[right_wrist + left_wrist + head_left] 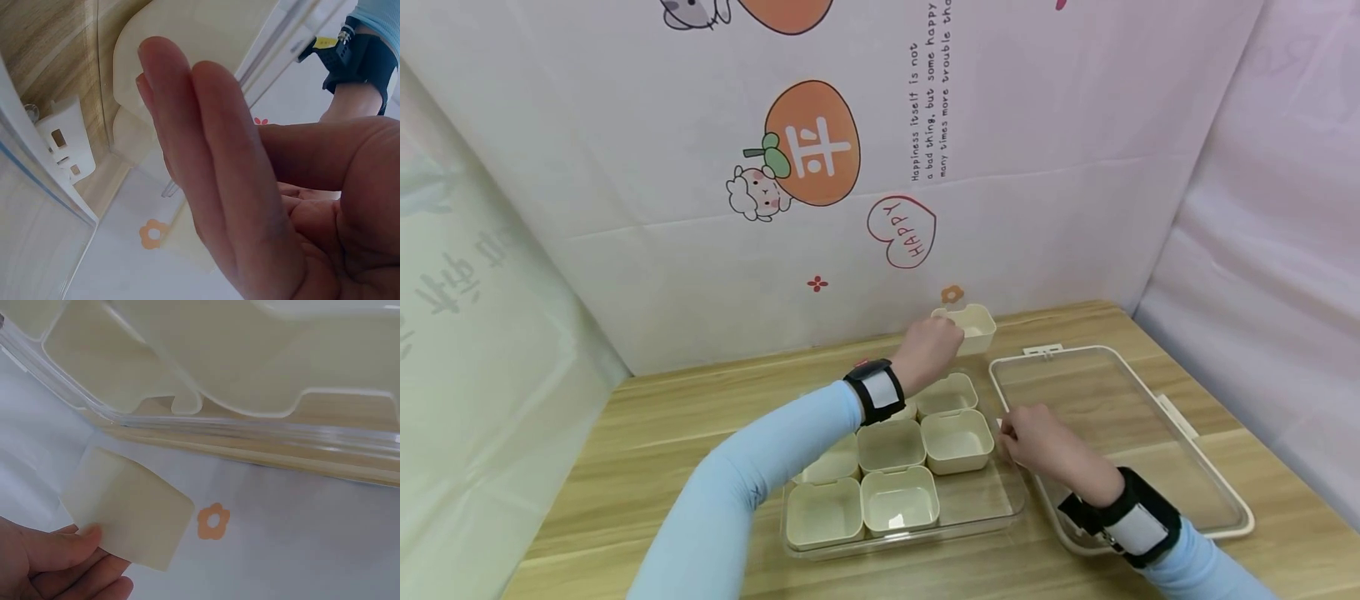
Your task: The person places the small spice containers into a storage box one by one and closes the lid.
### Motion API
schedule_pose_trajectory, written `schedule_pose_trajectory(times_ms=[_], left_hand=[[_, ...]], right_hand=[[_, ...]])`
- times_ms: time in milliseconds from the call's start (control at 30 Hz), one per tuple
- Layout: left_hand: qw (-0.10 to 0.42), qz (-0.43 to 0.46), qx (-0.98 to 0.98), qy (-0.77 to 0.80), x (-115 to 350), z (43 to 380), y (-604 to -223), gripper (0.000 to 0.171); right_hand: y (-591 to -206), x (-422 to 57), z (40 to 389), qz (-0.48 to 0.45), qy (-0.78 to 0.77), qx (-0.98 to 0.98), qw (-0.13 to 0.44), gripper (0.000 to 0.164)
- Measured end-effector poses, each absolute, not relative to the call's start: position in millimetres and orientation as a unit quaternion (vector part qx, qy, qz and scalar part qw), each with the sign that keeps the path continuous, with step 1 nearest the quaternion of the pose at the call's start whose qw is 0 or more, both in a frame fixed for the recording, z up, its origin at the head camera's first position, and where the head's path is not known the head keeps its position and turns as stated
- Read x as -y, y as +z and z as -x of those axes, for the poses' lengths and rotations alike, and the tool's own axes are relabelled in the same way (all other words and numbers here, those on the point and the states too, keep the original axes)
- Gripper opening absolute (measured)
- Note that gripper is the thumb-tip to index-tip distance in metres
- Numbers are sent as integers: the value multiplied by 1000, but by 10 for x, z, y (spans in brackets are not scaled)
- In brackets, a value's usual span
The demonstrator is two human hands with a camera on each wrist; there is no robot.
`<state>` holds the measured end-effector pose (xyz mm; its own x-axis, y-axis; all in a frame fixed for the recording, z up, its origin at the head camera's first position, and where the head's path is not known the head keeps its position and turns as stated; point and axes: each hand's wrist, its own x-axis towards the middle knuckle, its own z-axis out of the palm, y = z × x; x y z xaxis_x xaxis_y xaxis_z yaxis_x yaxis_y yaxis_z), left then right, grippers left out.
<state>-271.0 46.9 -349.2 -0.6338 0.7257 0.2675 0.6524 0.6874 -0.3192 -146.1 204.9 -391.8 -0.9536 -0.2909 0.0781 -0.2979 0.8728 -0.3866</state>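
Observation:
In the head view my left hand [929, 354] reaches across the clear tray and holds a small cream bin [976, 327] above the tray's far edge. Close up, the left wrist view shows the thumb and fingers pinching the wall of this cream bin [134, 512]. My right hand [1039, 444] is beside the right side of the clear tray [977, 525], near the lid. From the right wrist view, the fingers [234, 169] look relaxed and slightly bent, with nothing between them. Several more cream bins [901, 500] stand upright inside the tray; the left arm partly hides some.
A clear lid [1120, 400] with a cream rim and side latches lies flat at the right. Both rest on a wood-grain table [647, 442]. Behind rises a white printed cloth [662, 167], close to the table's far edge, with more cloth at both sides.

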Motion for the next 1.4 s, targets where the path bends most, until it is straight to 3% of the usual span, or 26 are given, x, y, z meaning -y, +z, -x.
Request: schedule_pose_trajectory(times_ms=[300, 633, 1000, 1400], left_hand=[[189, 404, 891, 88, -296, 2555, -3536, 10], [210, 408, 883, 100, -174, 2374, -3563, 27], [206, 438, 869, 106, -12, 2092, -3539, 24], [257, 454, 847, 103, 94, 1900, -3596, 25]], right_hand=[[-3927, -2047, 1465, -148, 204, 968, 2, 17], [-3922, -2042, 1465, -140, 216, 966, -10, 18], [-3928, -2071, 1489, -139, 233, 962, -29, 18], [-3940, -2079, 1484, -156, 229, 961, -17, 20]])
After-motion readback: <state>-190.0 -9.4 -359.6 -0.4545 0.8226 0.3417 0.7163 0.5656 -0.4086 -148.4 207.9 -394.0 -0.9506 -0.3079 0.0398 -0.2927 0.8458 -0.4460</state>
